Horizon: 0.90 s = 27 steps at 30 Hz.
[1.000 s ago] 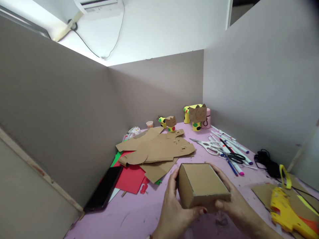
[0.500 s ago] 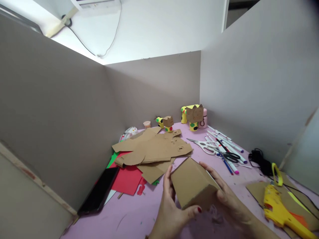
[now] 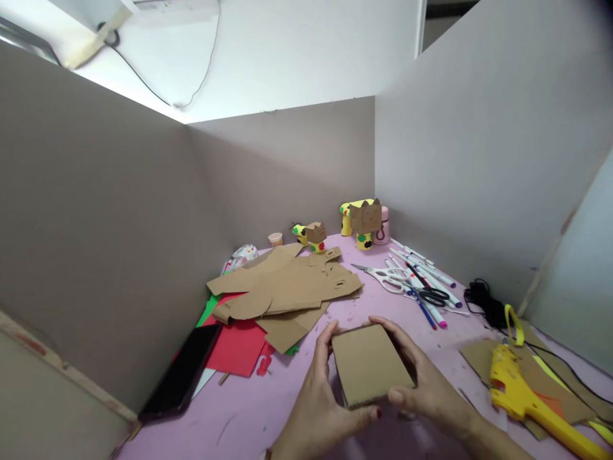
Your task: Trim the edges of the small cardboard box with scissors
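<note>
A small square cardboard box (image 3: 371, 364) is held between my two hands, its flat brown face turned up toward me. My left hand (image 3: 318, 399) grips its left side, with the thumb along the near lower edge. On the opposite side my right hand (image 3: 426, 383) wraps round it, thumb at the near right corner. Both hands are closed on the box, just above the purple tabletop (image 3: 258, 421). The underside of the box and most of the far fingertips are hidden.
Cut cardboard sheets (image 3: 287, 281) lie beyond the box, over red paper (image 3: 237, 345). A black phone (image 3: 182, 374) leans at left. White-handled scissors (image 3: 390, 278) and several markers (image 3: 433, 275) lie right. A yellow glue gun (image 3: 512, 386) rests near right. Cardboard-headed figures (image 3: 365, 220) stand at the back.
Both hands have tilted and turned the box, so its edge no longer points at me and one flat face now lies upward. The whole view has shifted slightly.
</note>
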Each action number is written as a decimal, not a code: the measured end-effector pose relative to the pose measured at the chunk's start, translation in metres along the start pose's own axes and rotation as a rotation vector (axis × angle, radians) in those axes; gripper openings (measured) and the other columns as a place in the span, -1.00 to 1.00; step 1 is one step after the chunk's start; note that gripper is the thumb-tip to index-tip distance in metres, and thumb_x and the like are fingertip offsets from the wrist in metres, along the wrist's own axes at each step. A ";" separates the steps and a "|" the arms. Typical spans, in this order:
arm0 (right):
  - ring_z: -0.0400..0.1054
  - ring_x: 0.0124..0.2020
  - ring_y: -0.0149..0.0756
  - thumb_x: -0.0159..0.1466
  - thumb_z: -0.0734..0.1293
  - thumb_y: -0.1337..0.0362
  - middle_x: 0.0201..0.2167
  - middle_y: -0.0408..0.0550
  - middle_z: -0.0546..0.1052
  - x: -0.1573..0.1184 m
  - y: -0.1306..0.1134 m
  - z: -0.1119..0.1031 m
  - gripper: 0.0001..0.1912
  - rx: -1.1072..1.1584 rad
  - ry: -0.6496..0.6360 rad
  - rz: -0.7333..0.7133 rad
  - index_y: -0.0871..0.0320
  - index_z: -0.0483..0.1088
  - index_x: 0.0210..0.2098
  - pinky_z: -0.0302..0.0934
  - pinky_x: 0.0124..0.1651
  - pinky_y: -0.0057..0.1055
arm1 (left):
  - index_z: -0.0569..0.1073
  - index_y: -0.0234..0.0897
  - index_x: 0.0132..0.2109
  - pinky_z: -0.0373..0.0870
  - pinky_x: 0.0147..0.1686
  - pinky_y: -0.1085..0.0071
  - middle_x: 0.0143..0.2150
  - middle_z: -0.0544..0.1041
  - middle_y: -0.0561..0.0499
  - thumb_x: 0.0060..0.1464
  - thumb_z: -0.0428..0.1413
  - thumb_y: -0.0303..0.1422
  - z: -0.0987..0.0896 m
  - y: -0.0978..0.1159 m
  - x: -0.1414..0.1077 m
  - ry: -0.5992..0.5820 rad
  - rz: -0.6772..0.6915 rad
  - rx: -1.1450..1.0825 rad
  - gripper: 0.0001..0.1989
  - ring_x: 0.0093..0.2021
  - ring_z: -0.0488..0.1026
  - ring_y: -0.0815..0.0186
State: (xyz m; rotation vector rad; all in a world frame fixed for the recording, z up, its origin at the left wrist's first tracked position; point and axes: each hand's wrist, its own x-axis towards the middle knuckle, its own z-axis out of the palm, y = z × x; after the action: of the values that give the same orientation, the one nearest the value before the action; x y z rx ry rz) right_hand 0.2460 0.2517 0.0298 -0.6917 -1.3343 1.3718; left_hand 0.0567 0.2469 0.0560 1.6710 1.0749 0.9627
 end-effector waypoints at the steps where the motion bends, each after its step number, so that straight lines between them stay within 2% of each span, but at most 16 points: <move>1: 0.30 0.10 0.05 -0.12 0.52 -0.11 0.10 0.12 0.39 0.000 0.000 0.001 -0.02 0.009 0.000 0.006 0.00 0.10 0.19 0.22 0.05 -0.16 | -0.05 -0.12 0.25 0.09 0.23 0.09 0.29 0.16 -0.21 -0.30 0.36 -0.32 0.000 -0.001 0.000 0.009 0.004 -0.054 0.02 0.29 0.13 0.01; 5: 0.35 0.04 0.01 -0.12 0.53 -0.09 0.01 0.08 0.44 0.000 0.002 0.005 -0.08 0.036 0.003 0.028 -0.02 0.10 0.12 0.24 0.02 -0.17 | 0.09 -0.18 0.15 0.18 0.14 0.11 0.18 0.29 -0.22 -0.32 0.37 -0.26 -0.001 -0.002 0.001 0.010 0.033 -0.090 -0.10 0.19 0.25 -0.02; 7: 0.36 0.01 0.00 -0.12 0.53 -0.09 -0.02 0.07 0.45 0.000 0.002 0.007 -0.09 0.046 0.003 0.031 -0.02 0.11 0.10 0.25 0.00 -0.17 | 0.09 -0.18 0.14 0.19 0.13 0.11 0.16 0.29 -0.21 -0.32 0.38 -0.22 -0.002 -0.003 0.002 -0.017 0.034 -0.098 -0.11 0.18 0.27 -0.01; 11: 0.35 0.03 -0.01 -0.11 0.51 -0.14 0.03 0.08 0.41 -0.001 0.003 0.011 -0.12 0.055 0.030 0.003 -0.03 0.10 0.09 0.25 0.00 -0.19 | -0.05 -0.11 0.23 0.12 0.21 0.17 0.32 0.07 -0.21 -0.39 0.40 -0.13 -0.005 -0.003 0.003 -0.065 0.014 -0.278 0.09 0.31 0.08 0.02; 13: 0.33 0.06 0.00 -0.09 0.49 -0.17 0.06 0.10 0.39 0.000 0.004 0.012 -0.10 0.049 0.037 -0.013 -0.03 0.09 0.11 0.24 0.02 -0.18 | -0.01 -0.13 0.22 0.13 0.20 0.18 0.29 0.15 -0.20 -0.36 0.39 -0.17 -0.006 -0.002 0.004 -0.081 0.012 -0.275 0.04 0.29 0.12 0.03; 15: 0.31 0.10 0.01 -0.09 0.47 -0.19 0.10 0.15 0.37 0.000 0.006 0.011 -0.06 0.030 0.028 -0.024 0.00 0.07 0.15 0.22 0.06 -0.16 | 0.10 -0.15 0.17 0.20 0.15 0.19 0.19 0.30 -0.17 -0.28 0.37 -0.25 -0.008 0.001 0.005 -0.089 0.019 -0.224 -0.11 0.22 0.23 0.04; 17: 0.24 0.17 0.01 -0.09 0.44 -0.25 0.20 0.19 0.27 0.001 0.008 0.009 0.02 -0.006 0.019 -0.044 0.01 0.03 0.21 0.16 0.13 -0.14 | 0.15 -0.16 0.13 0.25 0.11 0.20 0.15 0.35 -0.15 -0.27 0.36 -0.29 -0.010 0.003 0.006 -0.078 0.046 -0.187 -0.18 0.18 0.28 0.03; 20: 0.09 0.27 -0.01 -0.07 0.37 -0.32 0.32 0.15 0.09 0.000 0.009 0.004 0.07 -0.111 0.021 -0.080 -0.03 -0.05 0.28 0.10 0.19 -0.15 | 0.17 -0.17 0.12 0.29 0.07 0.19 0.12 0.37 -0.15 -0.30 0.36 -0.27 -0.009 0.005 0.006 -0.093 0.049 -0.158 -0.17 0.14 0.33 0.02; 24: 0.16 0.23 0.00 0.10 0.15 -0.37 0.23 0.10 0.27 0.002 0.000 -0.007 -0.17 -0.373 0.055 -0.114 0.02 0.24 0.17 0.16 0.16 -0.15 | 0.16 -0.18 0.14 0.25 0.11 0.17 0.16 0.35 -0.18 -0.33 0.38 -0.20 -0.008 0.003 0.006 -0.108 0.062 -0.187 -0.11 0.18 0.30 0.00; 27: 0.22 0.17 -0.06 0.30 0.01 -0.21 0.18 0.07 0.32 0.013 -0.013 -0.033 -0.36 -0.656 0.237 -0.099 0.03 0.22 0.17 0.16 0.15 -0.12 | 0.17 -0.16 0.16 0.21 0.14 0.18 0.19 0.32 -0.17 -0.32 0.37 -0.13 -0.010 0.002 0.006 -0.110 0.063 -0.257 -0.11 0.22 0.24 -0.01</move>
State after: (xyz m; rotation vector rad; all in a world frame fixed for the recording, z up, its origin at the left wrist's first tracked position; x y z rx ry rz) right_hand 0.2764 0.2731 0.0382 -1.1638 -1.6032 0.7275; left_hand 0.0498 0.2545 0.0612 1.5344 0.7940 0.9921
